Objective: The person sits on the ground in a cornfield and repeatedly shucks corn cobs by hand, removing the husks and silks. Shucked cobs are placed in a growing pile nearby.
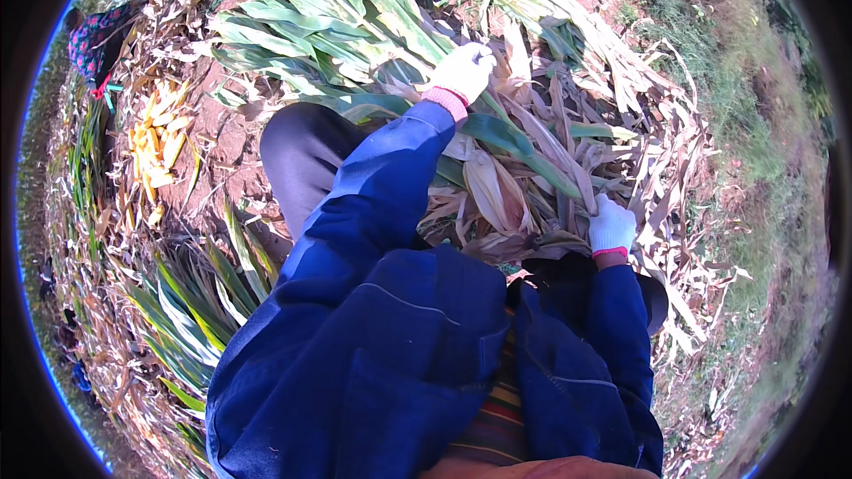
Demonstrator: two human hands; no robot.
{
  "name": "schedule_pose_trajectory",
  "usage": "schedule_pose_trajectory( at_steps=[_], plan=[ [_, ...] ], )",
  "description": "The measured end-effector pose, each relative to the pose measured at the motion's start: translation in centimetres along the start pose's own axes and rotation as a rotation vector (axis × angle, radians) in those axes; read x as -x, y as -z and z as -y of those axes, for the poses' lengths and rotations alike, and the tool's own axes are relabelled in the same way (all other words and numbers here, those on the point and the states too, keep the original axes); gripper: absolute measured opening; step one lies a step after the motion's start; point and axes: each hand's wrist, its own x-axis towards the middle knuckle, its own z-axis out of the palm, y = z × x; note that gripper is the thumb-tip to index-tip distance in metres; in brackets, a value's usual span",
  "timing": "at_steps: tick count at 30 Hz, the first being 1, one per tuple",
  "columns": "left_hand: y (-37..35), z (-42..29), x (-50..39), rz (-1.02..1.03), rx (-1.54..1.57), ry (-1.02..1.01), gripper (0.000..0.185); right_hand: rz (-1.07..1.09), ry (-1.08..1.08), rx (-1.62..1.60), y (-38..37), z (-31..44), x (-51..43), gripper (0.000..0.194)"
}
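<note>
My left hand (464, 71), in a white knit glove with a red cuff, is closed on the corn stalks at the upper middle; the exact part in its fingers is hard to make out. My right hand (612, 223), gloved alike, grips a dry corn leaf (556, 146) at its lower end. Between the hands lie a long green corn leaf (526, 152) and a dry corn husk (496, 193). Cut green corn stalks (319, 33) spread beyond my left hand.
A pile of husked yellow corn ears (158, 136) lies on the soil at the left. A person in patterned clothing (100, 43) is at the upper left. More green stalks (193, 313) lie at the lower left, and grass (752, 113) runs along the right.
</note>
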Motion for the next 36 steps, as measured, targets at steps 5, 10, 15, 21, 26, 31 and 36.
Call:
schedule_pose_trajectory(
  at_steps=[5, 10, 15, 21, 26, 31, 36],
  plan=[
    [1.7, 3.1, -2.3, 0.113, -0.706, 0.083, 0.033, -0.073, 0.045, 0.067, 2.0, 0.0, 2.2, 0.007],
    [2.1, 4.1, 1.4, 0.329, -0.859, 0.372, 0.034, -0.003, 0.048, 0.081, -0.9, -0.3, 3.1, 0.005],
    [1.5, 11.2, -1.5, 0.391, -0.771, 0.494, 0.056, 0.08, 0.063, -0.079, -2.9, -0.5, 3.5, 0.017],
    [0.0, 7.0, -0.8, 0.39, -0.783, 0.605, 0.081, 0.246, 0.056, -0.263, 0.5, 1.0, 3.8, 0.037],
    [-0.4, 4.3, -0.3, 0.339, -0.805, 0.738, 0.073, 0.315, 0.051, -0.284, 1.5, 1.3, 3.3, 0.05],
    [0.5, 4.8, -0.1, 0.245, -0.602, 0.693, 0.068, 0.425, -0.015, -0.33, 1.8, 4.3, 1.4, 0.069],
    [1.0, 7.4, 0.2, 0.003, -0.228, 0.51, 0.059, 0.26, 0.056, -0.719, 0.0, 10.9, -3.4, 0.077]
  ],
)
